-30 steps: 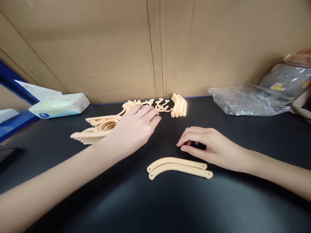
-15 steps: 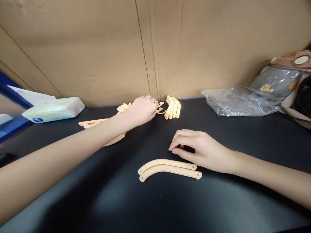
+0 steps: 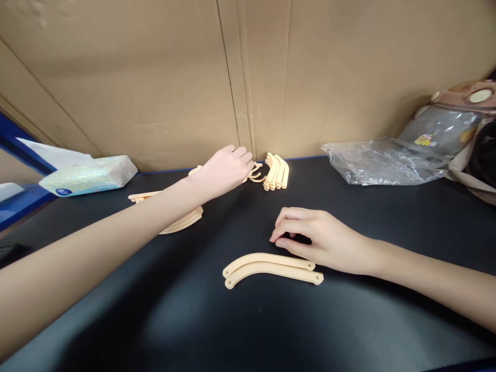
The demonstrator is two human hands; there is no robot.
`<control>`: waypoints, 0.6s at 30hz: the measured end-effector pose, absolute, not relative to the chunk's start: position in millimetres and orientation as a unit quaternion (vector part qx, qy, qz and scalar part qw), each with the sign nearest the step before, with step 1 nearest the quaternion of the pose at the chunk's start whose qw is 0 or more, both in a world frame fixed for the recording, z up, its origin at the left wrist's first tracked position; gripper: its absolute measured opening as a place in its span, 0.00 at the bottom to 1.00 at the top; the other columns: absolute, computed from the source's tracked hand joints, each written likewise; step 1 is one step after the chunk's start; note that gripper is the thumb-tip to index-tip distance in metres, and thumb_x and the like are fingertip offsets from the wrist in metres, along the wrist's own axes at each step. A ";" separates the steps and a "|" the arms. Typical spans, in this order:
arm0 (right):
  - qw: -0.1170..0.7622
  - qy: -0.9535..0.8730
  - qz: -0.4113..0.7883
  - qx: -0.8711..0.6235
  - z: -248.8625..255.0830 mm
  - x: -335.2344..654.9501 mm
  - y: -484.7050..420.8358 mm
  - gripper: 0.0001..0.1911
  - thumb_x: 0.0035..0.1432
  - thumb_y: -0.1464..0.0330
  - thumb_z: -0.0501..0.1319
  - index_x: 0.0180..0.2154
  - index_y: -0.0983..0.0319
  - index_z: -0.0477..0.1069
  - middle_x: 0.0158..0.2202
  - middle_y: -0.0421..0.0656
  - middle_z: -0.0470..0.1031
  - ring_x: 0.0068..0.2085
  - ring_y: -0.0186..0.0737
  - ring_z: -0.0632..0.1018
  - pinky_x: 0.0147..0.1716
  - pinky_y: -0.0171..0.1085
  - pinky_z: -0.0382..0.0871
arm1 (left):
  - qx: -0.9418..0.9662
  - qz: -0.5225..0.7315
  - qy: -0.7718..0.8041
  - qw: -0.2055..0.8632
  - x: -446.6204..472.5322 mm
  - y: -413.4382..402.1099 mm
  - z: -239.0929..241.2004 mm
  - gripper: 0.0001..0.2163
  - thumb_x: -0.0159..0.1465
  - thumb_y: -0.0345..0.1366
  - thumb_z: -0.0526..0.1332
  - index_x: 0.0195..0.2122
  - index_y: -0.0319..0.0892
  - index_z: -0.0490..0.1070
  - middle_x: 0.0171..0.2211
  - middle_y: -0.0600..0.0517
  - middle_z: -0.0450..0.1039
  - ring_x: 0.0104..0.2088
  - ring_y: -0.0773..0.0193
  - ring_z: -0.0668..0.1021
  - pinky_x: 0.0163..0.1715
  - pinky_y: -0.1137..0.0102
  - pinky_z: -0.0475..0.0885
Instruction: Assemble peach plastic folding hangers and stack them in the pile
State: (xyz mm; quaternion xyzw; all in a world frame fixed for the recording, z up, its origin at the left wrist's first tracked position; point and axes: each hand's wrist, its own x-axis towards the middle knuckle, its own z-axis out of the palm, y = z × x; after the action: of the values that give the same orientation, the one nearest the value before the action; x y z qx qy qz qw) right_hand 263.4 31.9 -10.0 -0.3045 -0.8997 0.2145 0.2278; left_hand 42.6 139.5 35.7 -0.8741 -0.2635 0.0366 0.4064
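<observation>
My left hand (image 3: 228, 168) reaches to the back of the black table, its fingers curled down over a group of small curved beige pieces (image 3: 256, 173). The back of the hand hides the fingertips and whatever they grip. My right hand (image 3: 315, 237) rests on the table with loosely bent fingers, a gap between thumb and fingers, and nothing in it. Just in front of it lie two long curved beige strips (image 3: 271, 264) side by side, with a hole at each end.
Several bent beige bars (image 3: 276, 171) stand right of my left hand. More beige curved parts (image 3: 184, 222) lie partly under my left forearm. A tissue pack (image 3: 91, 175) is at the left, a clear plastic bag (image 3: 382, 163) and bottle (image 3: 437, 129) at the right. Cardboard (image 3: 155, 77) walls the back.
My left hand has shifted slightly, with its knuckles a little higher over the small pieces. My right hand and the two long strips stay in place on the table.
</observation>
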 end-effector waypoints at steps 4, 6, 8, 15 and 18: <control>0.225 -0.899 0.214 -0.308 -9.6 263.8 31.6 0.08 0.64 0.70 0.57 0.39 0.62 0.75 0.38 0.40 0.73 0.33 0.30 0.73 0.32 0.31 0.65 | -0.851 0.020 -0.264 0.453 42.1 132.7 37.6 0.12 0.63 0.19 0.50 0.33 0.33 0.72 0.30 0.44 0.72 0.34 0.54 0.73 0.27 0.65 0.59; 0.230 -0.896 0.215 -0.314 -10.2 263.7 32.1 0.08 0.64 0.70 0.57 0.40 0.62 0.74 0.38 0.40 0.73 0.33 0.30 0.72 0.31 0.31 0.64 | -0.838 0.005 -0.274 0.473 42.9 121.4 40.4 0.14 0.63 0.17 0.48 0.31 0.33 0.72 0.27 0.44 0.70 0.31 0.54 0.72 0.25 0.65 0.58; 0.240 -0.891 0.215 -0.321 -11.3 263.3 33.1 0.08 0.64 0.70 0.56 0.40 0.62 0.74 0.38 0.40 0.73 0.32 0.31 0.72 0.31 0.31 0.64 | -0.818 -0.017 -0.279 0.503 44.3 102.7 43.9 0.14 0.62 0.17 0.48 0.29 0.35 0.70 0.24 0.47 0.67 0.28 0.55 0.71 0.24 0.65 0.58; 0.255 -0.876 0.231 -0.338 -11.5 262.7 35.2 0.06 0.63 0.72 0.57 0.38 0.62 0.74 0.35 0.40 0.73 0.32 0.31 0.72 0.31 0.31 0.65 | -0.839 -0.055 -0.206 0.500 41.2 24.4 41.9 0.15 0.64 0.20 0.51 0.23 0.41 0.68 0.20 0.51 0.63 0.25 0.60 0.69 0.23 0.67 0.63; 0.254 -0.875 0.235 -0.338 -10.8 262.3 35.2 0.07 0.64 0.71 0.57 0.38 0.61 0.74 0.35 0.40 0.73 0.31 0.31 0.72 0.30 0.31 0.64 | -0.864 -0.084 -0.190 0.459 30.5 14.3 28.7 0.13 0.66 0.23 0.54 0.26 0.39 0.72 0.22 0.50 0.67 0.26 0.60 0.70 0.23 0.67 0.63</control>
State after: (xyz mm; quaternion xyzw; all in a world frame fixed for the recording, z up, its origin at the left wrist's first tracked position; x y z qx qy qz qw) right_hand 262.3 35.2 -10.8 -0.3379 -0.8752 0.2352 0.2538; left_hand 30.5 14.3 28.7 -0.8638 -0.1899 -0.0842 0.4590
